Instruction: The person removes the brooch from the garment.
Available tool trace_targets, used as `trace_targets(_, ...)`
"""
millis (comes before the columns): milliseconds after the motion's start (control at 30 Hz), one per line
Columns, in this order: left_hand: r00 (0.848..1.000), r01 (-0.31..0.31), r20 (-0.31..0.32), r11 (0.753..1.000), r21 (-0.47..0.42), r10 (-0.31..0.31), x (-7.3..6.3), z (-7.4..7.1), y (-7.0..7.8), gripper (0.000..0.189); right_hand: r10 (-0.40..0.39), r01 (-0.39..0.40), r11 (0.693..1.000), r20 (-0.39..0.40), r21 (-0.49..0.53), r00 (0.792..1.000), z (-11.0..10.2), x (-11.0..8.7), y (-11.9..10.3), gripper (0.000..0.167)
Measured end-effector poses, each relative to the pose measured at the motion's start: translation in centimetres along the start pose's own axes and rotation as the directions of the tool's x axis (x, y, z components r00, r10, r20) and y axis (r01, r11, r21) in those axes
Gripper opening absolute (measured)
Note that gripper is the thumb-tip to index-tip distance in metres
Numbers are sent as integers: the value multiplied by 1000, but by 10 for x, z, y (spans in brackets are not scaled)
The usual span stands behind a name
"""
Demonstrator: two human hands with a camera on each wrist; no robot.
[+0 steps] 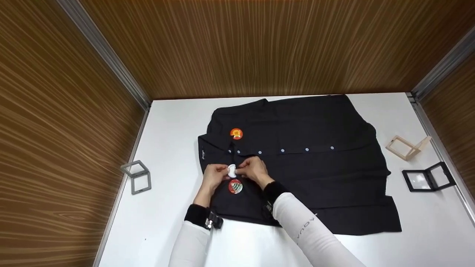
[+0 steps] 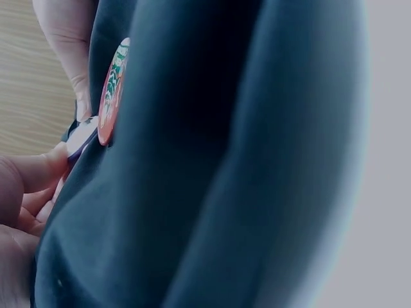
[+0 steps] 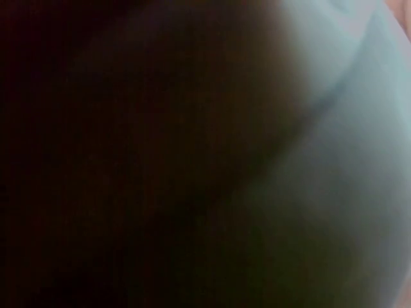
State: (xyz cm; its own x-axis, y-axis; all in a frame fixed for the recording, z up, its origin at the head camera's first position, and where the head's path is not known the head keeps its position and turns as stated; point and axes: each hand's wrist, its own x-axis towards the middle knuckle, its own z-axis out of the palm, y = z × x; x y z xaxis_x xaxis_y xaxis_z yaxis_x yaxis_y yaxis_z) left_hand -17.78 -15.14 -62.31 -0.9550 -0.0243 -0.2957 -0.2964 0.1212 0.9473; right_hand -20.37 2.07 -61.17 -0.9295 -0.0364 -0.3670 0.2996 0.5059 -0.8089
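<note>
A black button-up shirt (image 1: 319, 181) lies spread on the white table, its collar end to the left. Between my hands is a white badge (image 1: 232, 171) on the shirt's near front. My left hand (image 1: 214, 177) pinches its left edge; from the other side my right hand (image 1: 254, 170) grips it, thumb on its edge. In the left wrist view, the left thumb presses the white badge (image 2: 82, 136) against bunched cloth. Just below it sits a round red badge with a green tree (image 1: 235, 186). Dark, blurred cloth fills most of the right wrist view.
An orange-red round badge (image 1: 236, 133) is on the shirt's far front. A grey hinged frame (image 1: 141, 177) stands at the table's left. To the right are a light wooden hinged frame (image 1: 404, 154) and a black one (image 1: 426, 181). Wood-grain panels (image 1: 259, 48) border the table.
</note>
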Motion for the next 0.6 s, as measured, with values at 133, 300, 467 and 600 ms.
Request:
trace_targets(133, 1000, 12, -26, 1000, 28, -11, -1, 1, 3, 19, -15, 15, 1000, 1, -1, 1000, 0, -1, 0, 18)
trace_targets(300, 998, 12, -56, 997, 76, -8, 0, 3, 2, 19, -56, 57, 998, 21, -32, 998, -3, -4, 2, 20)
trace_targets(467, 999, 5, -46, 994, 107, 0, 0, 4, -1, 21, -116, 121, 985, 42, -122, 992, -8, -8, 5, 25)
trace_targets(600, 998, -7, -60, 995, 103, 13, 0, 3, 0, 21, -171, 181, 969, 76, -168, 982, -10, -11, 4, 28)
